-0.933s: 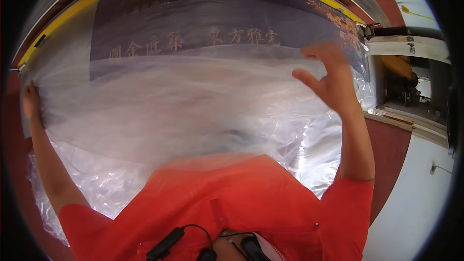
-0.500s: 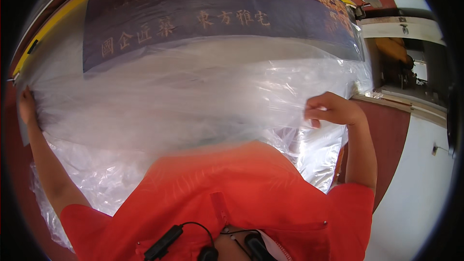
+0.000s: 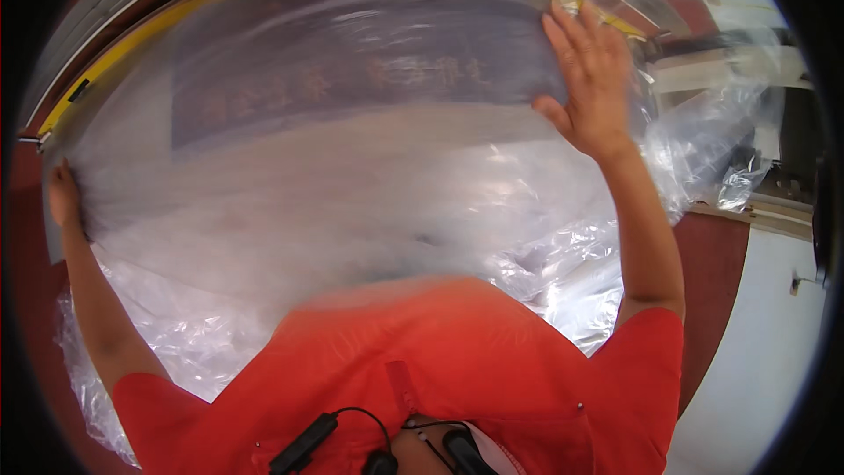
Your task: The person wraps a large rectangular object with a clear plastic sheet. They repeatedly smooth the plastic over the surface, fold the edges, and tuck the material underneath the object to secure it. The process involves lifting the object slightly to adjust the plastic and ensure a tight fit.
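A large clear plastic sheet (image 3: 352, 185) spreads across the whole middle, hazy and stretched toward the left. Beneath it shows a dark purple printed panel (image 3: 352, 53) at the far side. At the sheet's left edge my left hand (image 3: 64, 195) is closed on the film, its fingertips partly hidden. My right hand (image 3: 591, 79) reaches to the far right with fingers apart, over the film near the panel's right end; whether the palm presses on it I cannot tell. Crumpled film bunches beside my right wrist and hangs over the right side.
A yellow edge strip (image 3: 114, 48) curves along the far side, with a small black clip (image 3: 79, 91) on it. To the right are a dark recess with a pale wooden frame (image 3: 774, 220), a dark red floor strip (image 3: 710, 281) and a white surface (image 3: 747, 361).
My right hand has moved far forward from the near right and opened its fingers. Film now covers the printed panel and spills over the right side. My left hand stays at the left edge.
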`<state>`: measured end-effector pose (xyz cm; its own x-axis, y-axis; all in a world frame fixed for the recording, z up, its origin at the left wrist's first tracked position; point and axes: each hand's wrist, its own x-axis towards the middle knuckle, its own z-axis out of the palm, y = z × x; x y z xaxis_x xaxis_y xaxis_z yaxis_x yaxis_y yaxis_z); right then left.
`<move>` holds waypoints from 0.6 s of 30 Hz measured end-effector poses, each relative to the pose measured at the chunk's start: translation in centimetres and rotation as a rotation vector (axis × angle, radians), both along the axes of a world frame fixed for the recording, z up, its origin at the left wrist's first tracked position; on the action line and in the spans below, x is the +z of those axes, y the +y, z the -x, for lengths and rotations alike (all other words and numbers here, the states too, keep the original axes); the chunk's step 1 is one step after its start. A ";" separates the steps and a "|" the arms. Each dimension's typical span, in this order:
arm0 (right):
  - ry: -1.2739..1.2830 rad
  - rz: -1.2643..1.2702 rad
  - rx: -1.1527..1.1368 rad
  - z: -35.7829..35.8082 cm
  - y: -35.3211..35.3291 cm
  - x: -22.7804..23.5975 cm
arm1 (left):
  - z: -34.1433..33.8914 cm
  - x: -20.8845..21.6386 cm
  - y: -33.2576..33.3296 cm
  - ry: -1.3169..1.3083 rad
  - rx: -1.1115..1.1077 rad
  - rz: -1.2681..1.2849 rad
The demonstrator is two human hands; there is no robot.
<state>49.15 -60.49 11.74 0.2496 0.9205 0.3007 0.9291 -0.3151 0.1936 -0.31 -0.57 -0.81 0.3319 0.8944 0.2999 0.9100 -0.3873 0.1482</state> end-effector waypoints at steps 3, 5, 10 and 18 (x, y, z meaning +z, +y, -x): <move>0.107 0.085 -0.452 -4.6 -5.6 -4.6 | -1.0 0.0 -0.7 0.068 0.052 0.039; 0.182 0.128 -0.636 -5.3 -5.7 -4.9 | -1.1 0.4 -1.2 0.055 0.043 0.024; 0.182 0.027 -0.232 -1.1 -1.4 -5.6 | -1.3 1.3 -2.8 -0.035 0.002 0.014; 0.293 -0.028 -0.139 3.6 0.0 -3.5 | -1.3 2.3 -5.5 -0.070 -0.063 0.009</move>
